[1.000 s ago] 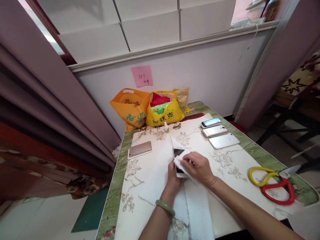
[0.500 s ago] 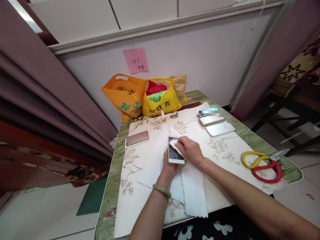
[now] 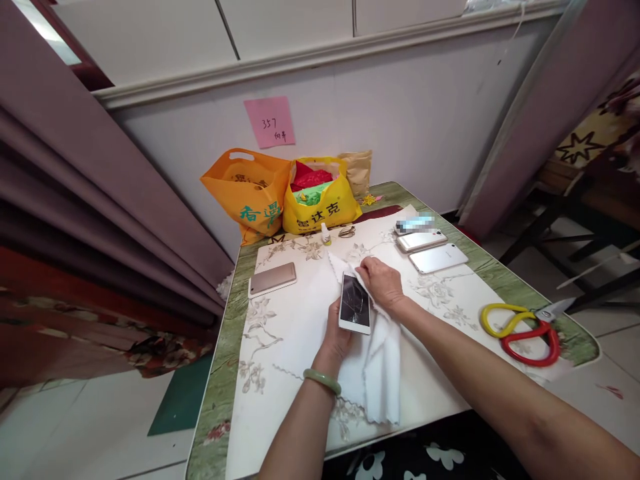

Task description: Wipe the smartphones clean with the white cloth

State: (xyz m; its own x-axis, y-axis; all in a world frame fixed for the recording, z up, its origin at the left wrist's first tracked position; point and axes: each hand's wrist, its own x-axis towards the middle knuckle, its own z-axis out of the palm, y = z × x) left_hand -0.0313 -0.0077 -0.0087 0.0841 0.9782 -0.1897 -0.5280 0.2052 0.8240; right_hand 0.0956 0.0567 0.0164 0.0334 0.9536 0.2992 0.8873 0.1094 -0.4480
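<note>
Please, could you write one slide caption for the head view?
Left hand holds a phone; right hand grips a white cloth beside it.

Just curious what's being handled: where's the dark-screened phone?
In the head view, the phone is in the left hand, slightly below and right of centre, beside the right hand and white cloth.

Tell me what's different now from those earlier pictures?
The right hand has moved off the front of the phone to its right side, drawing the white cloth along and leaving the front uncovered. The left hand still holds the phone; the scissors stayed put.
</note>
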